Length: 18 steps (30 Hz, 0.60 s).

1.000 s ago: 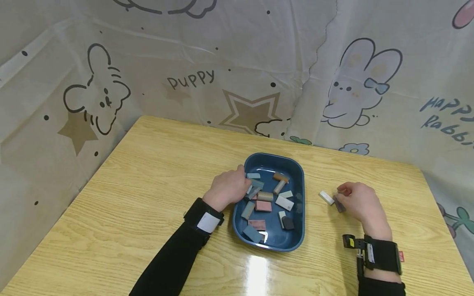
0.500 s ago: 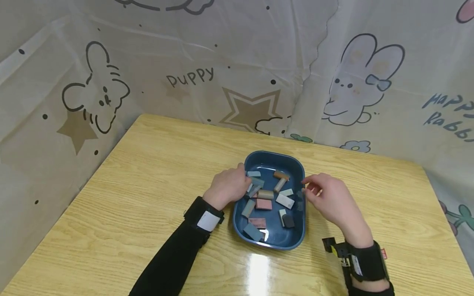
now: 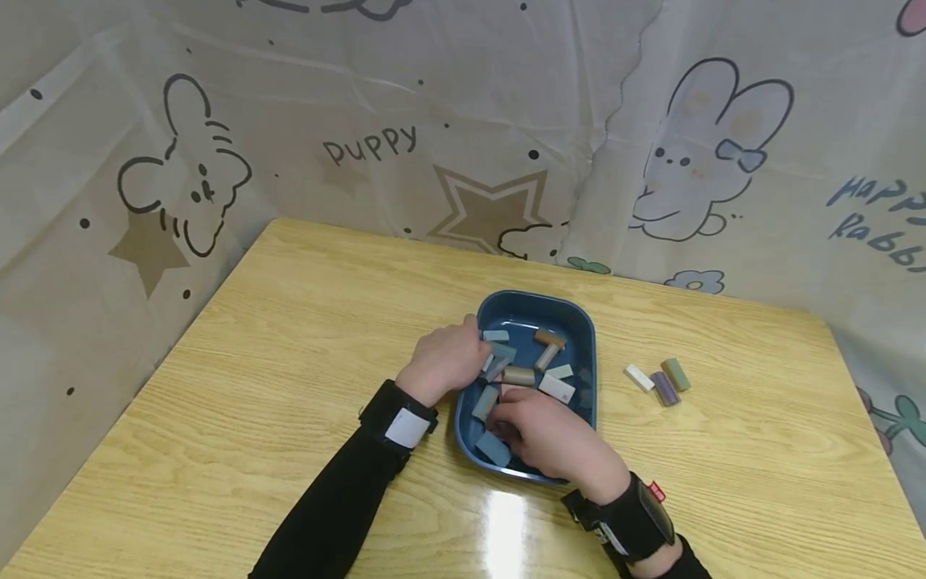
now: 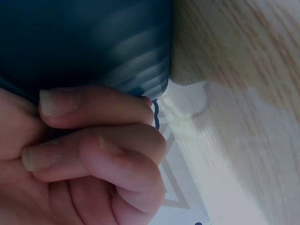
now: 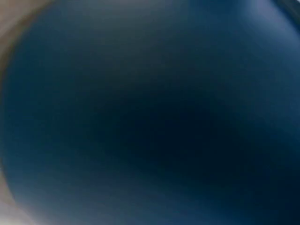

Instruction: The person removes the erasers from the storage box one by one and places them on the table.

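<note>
A blue rectangular tub [image 3: 594,346] holds several small coloured blocks, among them a white block [image 3: 556,388], a blue-grey block [image 3: 493,449] and an orange-brown block [image 3: 550,338]. My left hand [image 3: 446,359] grips the tub's left rim; in the left wrist view its fingers curl against the blue wall [image 4: 84,42]. Inside the tub's near half, my right hand [image 3: 553,438] reaches down among the blocks with bent fingers. It covers several of them, and its fingertips are hidden. The right wrist view shows only blurred blue wall [image 5: 154,117].
Right of the tub, a white block [image 3: 640,378], a purple block [image 3: 665,388] and a green block [image 3: 676,375] lie close together on the wooden table [image 3: 325,322]. A printed cloth [image 3: 362,96] hangs behind the table.
My right hand has moved left from the blocks on the table, past the tub's right rim and into the tub. My left hand stays on the rim.
</note>
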Available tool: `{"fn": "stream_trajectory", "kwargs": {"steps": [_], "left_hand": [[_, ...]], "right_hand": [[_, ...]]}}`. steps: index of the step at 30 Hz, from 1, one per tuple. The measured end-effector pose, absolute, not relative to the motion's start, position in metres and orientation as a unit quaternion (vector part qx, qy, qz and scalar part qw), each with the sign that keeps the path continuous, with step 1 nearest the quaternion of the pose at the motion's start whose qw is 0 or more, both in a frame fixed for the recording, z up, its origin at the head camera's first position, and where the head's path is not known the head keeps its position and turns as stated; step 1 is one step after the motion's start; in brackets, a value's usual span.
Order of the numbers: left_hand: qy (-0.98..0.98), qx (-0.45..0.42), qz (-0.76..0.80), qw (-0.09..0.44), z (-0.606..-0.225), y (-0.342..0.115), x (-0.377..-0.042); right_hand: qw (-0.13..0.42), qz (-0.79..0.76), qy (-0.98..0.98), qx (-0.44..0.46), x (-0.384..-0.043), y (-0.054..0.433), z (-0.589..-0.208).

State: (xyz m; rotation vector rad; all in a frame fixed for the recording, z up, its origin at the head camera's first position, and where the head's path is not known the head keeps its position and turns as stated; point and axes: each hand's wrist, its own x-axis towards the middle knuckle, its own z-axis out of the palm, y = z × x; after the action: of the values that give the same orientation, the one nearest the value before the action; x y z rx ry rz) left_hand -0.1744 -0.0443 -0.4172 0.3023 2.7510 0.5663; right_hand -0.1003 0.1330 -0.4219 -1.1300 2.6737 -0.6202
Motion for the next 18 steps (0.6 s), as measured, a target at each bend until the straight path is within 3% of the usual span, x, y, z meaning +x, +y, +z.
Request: {"fn": "stream_trajectory", "kwargs": {"steps": [13,18], "left_hand": [[0.961,0.101,0.2,0.163,-0.415,-0.045,-0.173],[0.959,0.103,0.205,0.163,-0.416,-0.045,-0.173]], "right_hand": [[0.086,-0.219,0.907,-0.351,-0.104,0.144,-0.412],[0.033,-0.249,0.916,-0.313,-0.109,0.165,-0.394]]}}
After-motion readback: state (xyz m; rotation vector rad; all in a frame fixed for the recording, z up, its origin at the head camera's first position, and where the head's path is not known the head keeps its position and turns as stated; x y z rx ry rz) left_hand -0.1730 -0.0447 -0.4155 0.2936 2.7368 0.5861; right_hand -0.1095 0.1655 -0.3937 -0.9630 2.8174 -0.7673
